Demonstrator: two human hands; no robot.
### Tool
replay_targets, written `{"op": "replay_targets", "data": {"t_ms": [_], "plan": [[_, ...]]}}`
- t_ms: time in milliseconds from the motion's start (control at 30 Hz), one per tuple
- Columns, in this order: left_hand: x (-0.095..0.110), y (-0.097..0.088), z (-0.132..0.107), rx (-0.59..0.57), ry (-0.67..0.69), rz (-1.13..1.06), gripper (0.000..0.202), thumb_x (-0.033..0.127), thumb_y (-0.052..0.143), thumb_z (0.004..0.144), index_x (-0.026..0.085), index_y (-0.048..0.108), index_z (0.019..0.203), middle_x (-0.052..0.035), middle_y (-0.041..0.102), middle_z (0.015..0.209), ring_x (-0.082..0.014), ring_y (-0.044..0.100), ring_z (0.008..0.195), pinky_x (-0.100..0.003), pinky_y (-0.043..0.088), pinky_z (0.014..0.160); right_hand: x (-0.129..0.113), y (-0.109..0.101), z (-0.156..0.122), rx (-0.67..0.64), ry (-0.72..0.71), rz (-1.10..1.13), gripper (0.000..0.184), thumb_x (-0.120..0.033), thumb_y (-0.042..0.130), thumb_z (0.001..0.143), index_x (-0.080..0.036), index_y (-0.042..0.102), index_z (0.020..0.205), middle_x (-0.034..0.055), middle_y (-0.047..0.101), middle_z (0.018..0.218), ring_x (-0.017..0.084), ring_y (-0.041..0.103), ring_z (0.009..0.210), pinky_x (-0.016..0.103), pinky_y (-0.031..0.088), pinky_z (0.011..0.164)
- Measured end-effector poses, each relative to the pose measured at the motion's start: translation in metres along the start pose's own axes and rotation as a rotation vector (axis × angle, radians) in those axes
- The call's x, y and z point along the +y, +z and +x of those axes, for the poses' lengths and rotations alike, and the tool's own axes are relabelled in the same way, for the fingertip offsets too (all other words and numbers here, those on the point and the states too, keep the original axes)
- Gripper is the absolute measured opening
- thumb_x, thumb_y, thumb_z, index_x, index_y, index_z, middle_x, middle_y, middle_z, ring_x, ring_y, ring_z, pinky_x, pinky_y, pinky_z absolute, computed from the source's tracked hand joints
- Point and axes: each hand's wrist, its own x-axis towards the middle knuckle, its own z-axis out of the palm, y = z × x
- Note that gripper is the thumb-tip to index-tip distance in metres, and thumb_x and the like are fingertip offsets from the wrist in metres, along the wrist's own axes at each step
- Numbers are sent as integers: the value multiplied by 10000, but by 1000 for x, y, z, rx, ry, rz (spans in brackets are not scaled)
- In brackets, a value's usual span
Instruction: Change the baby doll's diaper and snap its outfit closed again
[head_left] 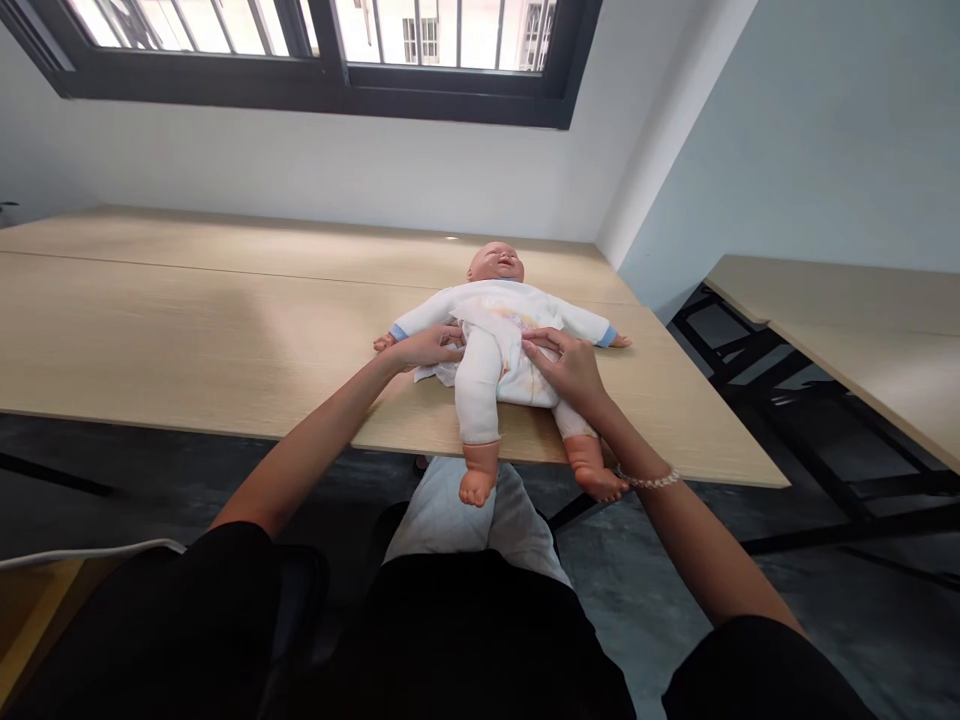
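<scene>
Overhead at 12 o'clock, a dark-framed window (322, 95) with bright daylight behind its bars. At 3 o'clock, a second wooden table (840, 320) on a black metal frame (780, 400), and below it a grey concrete floor (675, 590). At 6 o'clock, the person's light grey trousers (465, 510) just below the front edge of a long pale-wood table (165, 330) spanning the view from 9 o'clock toward 3 o'clock.

On that table, right of centre and close to the front edge, a baby doll (495, 340) flat on its back, head toward 12 o'clock, arms out toward 9 and 3 o'clock. Over its torso, a white long-sleeved bodysuit (499, 315) with blue cuffs and a faint pastel print. Both legs in white fabric, both bare feet (477, 478) past the table's edge. Under the hips on the 9 o'clock side, a loose white cloth (435, 373).

At the doll's waist, the left hand (427, 347), fingers extended and slightly curved on the white fabric. On the opposite side, the right hand (564, 365), fingers bent, fingertips and thumb close together at the bodysuit. Whether either hand actually grips the fabric, impossible to tell. Around the right wrist, a beaded bracelet (649, 479).
</scene>
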Motion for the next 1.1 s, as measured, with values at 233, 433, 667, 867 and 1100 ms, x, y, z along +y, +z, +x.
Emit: {"op": "replay_targets", "data": {"t_ms": [233,433,667,867,1100], "plan": [[17,1,-10,-197,-308,1,715,297,847,712,180,535,1344,33,597,569,-142,504,353,-223,288,355,-2,0,0,-18,-4,-2,306,-464,634,900,-194,751,987,67,787,1044,269,764,1005,402,608,908],[18,-37,-13,-183,-349,-32,491,473,938,650,195,632,915,45,544,524,-41,355,316,-172,167,325,-1,0,0,-15,6,-30,300,-473,639,903,-205,744,987,62,787,1044,269,759,1014,414,602,932],[10,-71,-24,-93,-300,-138,449,447,944,682,158,719,940,8,573,529,-58,442,378,-156,265,338,-3,-1,-1,-29,-23,-94,291,-459,608,930,-207,739,990,62,782,1073,270,745,1013,421,588,923],[11,-73,-27,-31,-64,-429,449,331,958,681,131,695,986,-14,671,670,-93,617,571,-167,468,501,-21,-2,17,-124,-87,-248,201,-366,633,945,-204,728,1015,79,769,1058,300,692,1044,473,528,973],[8,-53,-16,34,91,-598,425,330,974,661,136,654,863,-16,687,734,-123,681,691,-232,554,681,-72,35,53,-348,-174,-232,333,-432,754,912,-190,694,1134,44,725,983,198,646,861,297,449,747]]}}
